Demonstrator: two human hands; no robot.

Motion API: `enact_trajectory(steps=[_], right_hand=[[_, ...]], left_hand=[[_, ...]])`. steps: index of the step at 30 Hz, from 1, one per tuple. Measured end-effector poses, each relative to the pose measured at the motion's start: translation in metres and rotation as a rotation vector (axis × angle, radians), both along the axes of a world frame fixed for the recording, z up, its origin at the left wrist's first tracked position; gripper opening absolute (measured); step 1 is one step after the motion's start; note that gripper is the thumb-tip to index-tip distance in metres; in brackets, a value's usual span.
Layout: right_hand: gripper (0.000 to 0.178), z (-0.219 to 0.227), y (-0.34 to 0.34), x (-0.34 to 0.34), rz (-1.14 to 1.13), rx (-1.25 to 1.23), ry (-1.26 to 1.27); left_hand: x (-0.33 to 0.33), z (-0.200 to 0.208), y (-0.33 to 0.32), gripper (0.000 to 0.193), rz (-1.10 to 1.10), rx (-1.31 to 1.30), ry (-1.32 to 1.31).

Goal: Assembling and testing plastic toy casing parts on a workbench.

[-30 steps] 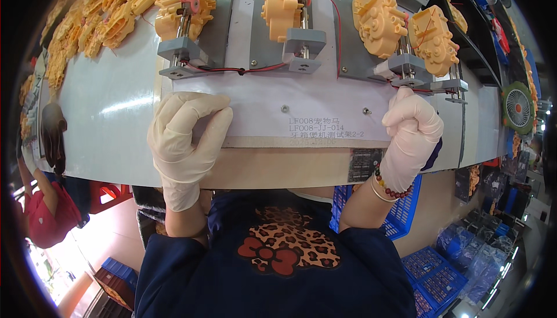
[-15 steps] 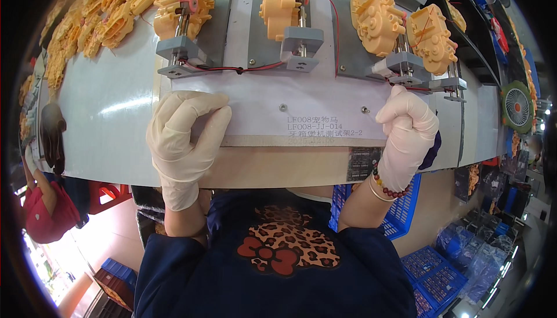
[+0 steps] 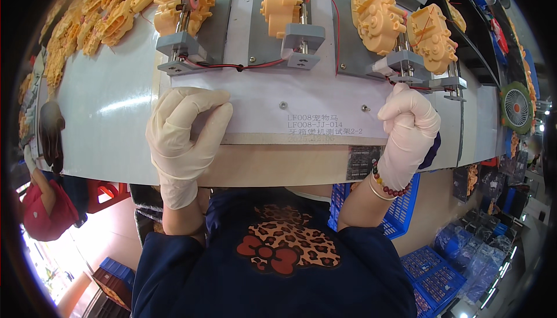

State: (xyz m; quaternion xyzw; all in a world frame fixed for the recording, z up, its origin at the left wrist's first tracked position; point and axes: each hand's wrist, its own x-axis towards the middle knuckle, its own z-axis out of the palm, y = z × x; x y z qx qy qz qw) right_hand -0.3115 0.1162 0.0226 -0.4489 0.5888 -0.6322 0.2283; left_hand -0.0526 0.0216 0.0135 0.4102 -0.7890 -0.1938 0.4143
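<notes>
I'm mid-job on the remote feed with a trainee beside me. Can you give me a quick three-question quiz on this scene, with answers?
1. True or false: the left hand is gripping the leftmost mounted yellow-orange housing.

2. Multiple choice: where is the beaded bracelet worn?
A) left wrist
B) right wrist
C) both wrists

3. Fill in the blank: the round fan at the far right of the view has a ____ frame.

Key:
1. False; the hand is apart from it, on the side nearer the person.
2. B
3. green
</notes>
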Motion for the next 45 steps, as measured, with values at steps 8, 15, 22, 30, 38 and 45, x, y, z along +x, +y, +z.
enact_trajectory(steps=[8, 15, 22, 30, 38, 45], right_hand=[[0.024, -0.008, 0.012, -0.009, 0.115, -0.103, 0.042], [0.026, 0.002, 0.013, 0.001, 0.088, 0.010, 0.097], [0.028, 0.010, 0.012, 0.005, 0.046, 0.159, 0.317], [0.023, -0.005, 0.000, 0.002, 0.093, 0.018, 0.416], [0.009, -0.004, 0.010, 0.002, -0.040, 0.007, 0.509], [0.007, -0.004, 0.007, 0.000, -0.034, -0.021, 0.526]], left_hand=[[-0.001, -0.001, 0.000, 0.017, 0.005, -0.006, -0.019], [0.001, -0.001, -0.001, 0.016, 0.053, 0.057, -0.011], [-0.007, 0.004, -0.001, 0.013, 0.038, 0.086, -0.030], [0.031, -0.021, -0.004, 0.006, -0.066, 0.096, -0.012], [0.034, -0.040, -0.023, 0.015, -0.114, 0.126, -0.052], [0.036, -0.046, -0.032, 0.015, -0.190, 0.027, 0.014]])
